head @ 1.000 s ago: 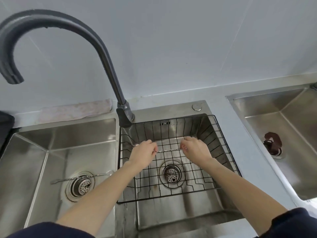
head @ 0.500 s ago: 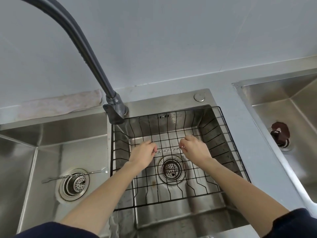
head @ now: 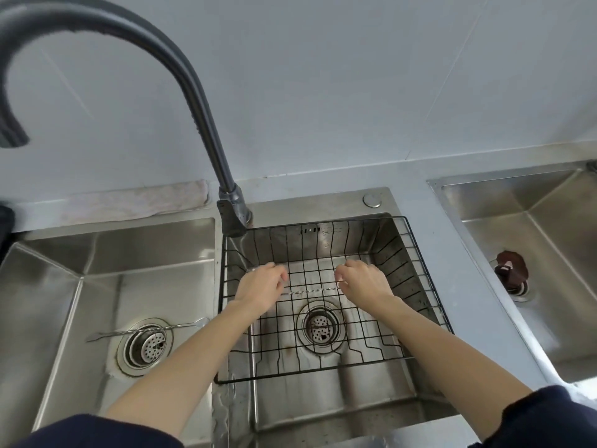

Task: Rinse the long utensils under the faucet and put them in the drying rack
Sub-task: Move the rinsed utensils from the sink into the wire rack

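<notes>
A thin twisted metal utensil (head: 310, 291) is stretched level between my two hands, low inside the black wire drying rack (head: 429, 287) that sits in the middle sink basin. My left hand (head: 263, 287) grips its left end and my right hand (head: 365, 282) pinches its right end. A second long twisted utensil (head: 145, 330) lies across the drain of the left basin. The dark curved faucet (head: 193, 88) arches over to the left, its spout cut off at the frame's left edge. No water stream shows.
A pale cloth (head: 129, 202) lies along the counter behind the left basin. A third basin at the right holds a brown drain stopper (head: 512, 268). A round button (head: 372, 200) sits behind the middle basin. The grey wall stands close behind.
Both hands keep hold of the utensil at about the same spot in the rack. The view has shifted, tilting down half a second ago and back up now.
</notes>
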Action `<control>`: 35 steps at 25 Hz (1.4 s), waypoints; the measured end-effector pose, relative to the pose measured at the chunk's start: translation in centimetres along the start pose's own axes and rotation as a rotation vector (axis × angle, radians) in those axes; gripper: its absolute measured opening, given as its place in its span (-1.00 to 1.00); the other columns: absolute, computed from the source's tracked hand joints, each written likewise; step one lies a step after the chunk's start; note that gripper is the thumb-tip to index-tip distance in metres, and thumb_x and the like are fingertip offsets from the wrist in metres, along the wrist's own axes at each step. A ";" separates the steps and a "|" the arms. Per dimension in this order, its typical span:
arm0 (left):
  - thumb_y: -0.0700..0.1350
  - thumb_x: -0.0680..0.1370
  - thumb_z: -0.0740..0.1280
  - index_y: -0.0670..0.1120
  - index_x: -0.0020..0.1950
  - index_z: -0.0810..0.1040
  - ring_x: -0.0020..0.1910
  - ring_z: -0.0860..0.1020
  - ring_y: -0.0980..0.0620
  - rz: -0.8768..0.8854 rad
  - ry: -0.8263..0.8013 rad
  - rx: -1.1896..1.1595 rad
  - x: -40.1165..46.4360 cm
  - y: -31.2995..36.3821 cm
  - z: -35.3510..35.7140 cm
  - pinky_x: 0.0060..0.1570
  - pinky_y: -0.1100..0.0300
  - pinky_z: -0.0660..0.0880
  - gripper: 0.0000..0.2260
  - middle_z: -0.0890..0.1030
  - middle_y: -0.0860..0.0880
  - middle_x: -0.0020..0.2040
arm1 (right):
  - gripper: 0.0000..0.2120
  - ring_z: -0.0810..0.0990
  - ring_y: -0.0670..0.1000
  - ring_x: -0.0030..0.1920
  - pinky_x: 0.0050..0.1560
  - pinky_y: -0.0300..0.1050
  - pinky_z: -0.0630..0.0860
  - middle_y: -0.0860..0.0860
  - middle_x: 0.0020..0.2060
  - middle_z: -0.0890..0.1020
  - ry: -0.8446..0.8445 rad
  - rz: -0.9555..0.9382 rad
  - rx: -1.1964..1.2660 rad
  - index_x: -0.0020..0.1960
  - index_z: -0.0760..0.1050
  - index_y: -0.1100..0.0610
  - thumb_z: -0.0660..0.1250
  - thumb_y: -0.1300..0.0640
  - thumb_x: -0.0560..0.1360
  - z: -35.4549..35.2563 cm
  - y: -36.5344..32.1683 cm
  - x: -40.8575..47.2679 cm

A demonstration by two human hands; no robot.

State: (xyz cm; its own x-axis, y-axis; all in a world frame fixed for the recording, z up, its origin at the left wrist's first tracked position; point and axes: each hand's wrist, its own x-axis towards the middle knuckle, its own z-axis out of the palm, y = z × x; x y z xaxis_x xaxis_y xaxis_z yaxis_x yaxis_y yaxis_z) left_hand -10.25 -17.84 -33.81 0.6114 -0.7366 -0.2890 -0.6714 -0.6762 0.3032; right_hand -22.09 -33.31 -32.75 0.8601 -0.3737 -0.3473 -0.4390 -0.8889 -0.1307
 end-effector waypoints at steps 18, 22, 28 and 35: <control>-0.10 0.57 0.16 -0.06 0.25 0.44 0.28 0.44 -0.04 -0.053 0.150 0.122 -12.4 -9.9 -7.1 0.21 0.08 0.38 -0.74 0.50 -0.04 0.26 | -0.72 0.52 0.15 0.19 0.15 0.00 0.47 0.10 0.17 0.58 0.195 -0.192 -0.070 0.24 0.47 0.17 0.14 0.21 0.57 -3.3 -15.6 -5.8; -0.09 0.56 0.17 -0.05 0.26 0.43 0.30 0.43 -0.03 -0.100 0.118 0.115 -14.1 -14.4 -7.4 0.22 0.08 0.37 -0.73 0.49 -0.03 0.28 | -0.71 0.49 0.12 0.24 0.22 -0.01 0.42 0.08 0.21 0.55 0.221 -0.222 -0.038 0.25 0.46 0.15 0.14 0.21 0.57 -2.7 -20.1 -5.6; -0.08 0.57 0.16 -0.05 0.28 0.41 0.32 0.41 -0.03 -0.131 0.067 0.130 -15.9 -20.6 -7.5 0.26 0.06 0.34 -0.71 0.47 -0.03 0.30 | -0.67 0.46 0.12 0.27 0.22 0.00 0.42 0.10 0.24 0.52 0.163 -0.220 -0.053 0.31 0.40 0.14 0.15 0.21 0.56 -1.1 -25.8 -3.8; -0.09 0.58 0.17 -0.07 0.29 0.39 0.28 0.43 -0.06 -0.166 -0.040 0.075 -17.0 -26.3 -5.8 0.24 0.04 0.37 -0.71 0.48 -0.06 0.28 | -0.66 0.45 0.13 0.29 0.27 0.00 0.38 0.08 0.28 0.50 0.039 -0.208 -0.058 0.34 0.37 0.13 0.15 0.19 0.57 2.2 -30.8 -0.8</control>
State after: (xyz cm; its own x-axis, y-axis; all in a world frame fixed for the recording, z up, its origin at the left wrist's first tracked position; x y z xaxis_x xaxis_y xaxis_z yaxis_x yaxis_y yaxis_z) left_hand -0.54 12.39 -31.60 0.7004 -0.6132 -0.3653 -0.5931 -0.7847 0.1801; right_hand -9.86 -5.04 -30.47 0.9405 -0.1893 -0.2822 -0.2361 -0.9613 -0.1421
